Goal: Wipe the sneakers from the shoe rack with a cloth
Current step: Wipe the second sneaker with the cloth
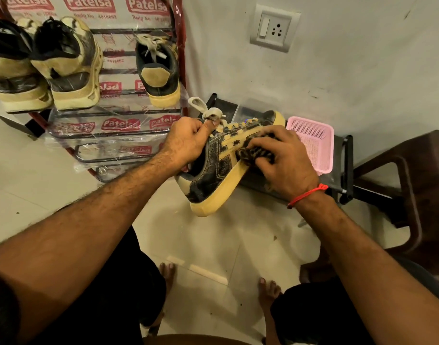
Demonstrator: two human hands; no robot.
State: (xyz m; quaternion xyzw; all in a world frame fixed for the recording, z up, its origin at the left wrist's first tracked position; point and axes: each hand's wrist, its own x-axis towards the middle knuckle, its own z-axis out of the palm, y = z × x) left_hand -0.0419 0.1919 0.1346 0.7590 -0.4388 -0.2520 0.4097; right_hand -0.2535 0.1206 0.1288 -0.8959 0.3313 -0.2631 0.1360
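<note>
A black sneaker with tan stripes and a tan sole [214, 175] is held in the air, toe pointing away to the right. My left hand [186, 141] grips its collar, thumb by the laces. My right hand [281, 161] holds a dark patterned cloth [253, 153] bunched against the shoe's side, near the stripes. Its matching sneaker [158, 70] stands heel-out on the red shoe rack [182, 70], at the right of the top shelf.
Two bulky tan and black sneakers [64, 66] sit on the rack's left. A pink plastic basket [313, 143] rests on a low black stand [347, 165] by the wall. A brown plastic chair [417, 195] is at right. My bare feet are on the tiled floor below.
</note>
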